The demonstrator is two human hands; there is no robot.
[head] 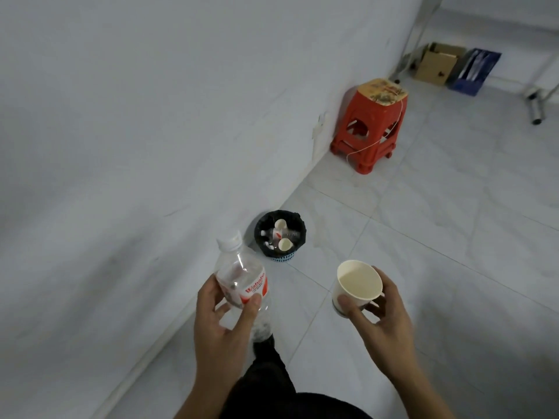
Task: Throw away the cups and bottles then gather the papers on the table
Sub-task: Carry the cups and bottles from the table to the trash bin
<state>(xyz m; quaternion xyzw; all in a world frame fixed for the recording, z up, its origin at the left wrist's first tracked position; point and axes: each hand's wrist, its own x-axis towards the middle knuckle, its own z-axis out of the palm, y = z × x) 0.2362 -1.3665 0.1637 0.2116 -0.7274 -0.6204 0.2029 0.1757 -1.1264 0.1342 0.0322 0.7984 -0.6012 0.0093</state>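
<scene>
**Holding a bottle [242, 276] and a paper cup [358, 285] short of the bin [302, 234]**

Both are held in the air on the near side of the bin, apart from it. The clear plastic bottle, white cap on and red-and-white label showing, is just left of the bin; the left hand [223, 322] grips it round the label, thumb across the front, fingers curled behind. The white cup, its mouth tilted toward the camera, is right of the bin and further to the near side; the right hand [384, 316] pinches it low on the wall, thumb in front, fingers curled round the back.

The bin, a blue basket lined with a black bag, stands on the pale tiled floor [423, 237] just beside the white wall [151, 116]; inside lie two paper cups [284, 244] and some clear bottles [289, 234]. Beyond the bin, by the same wall, stands a red plastic stool [370, 125]; further beyond sit a cardboard box [435, 65] and a blue box [475, 71]. Nearer than the bin, below the hands, a dark trouser leg [266, 373] shows.
</scene>
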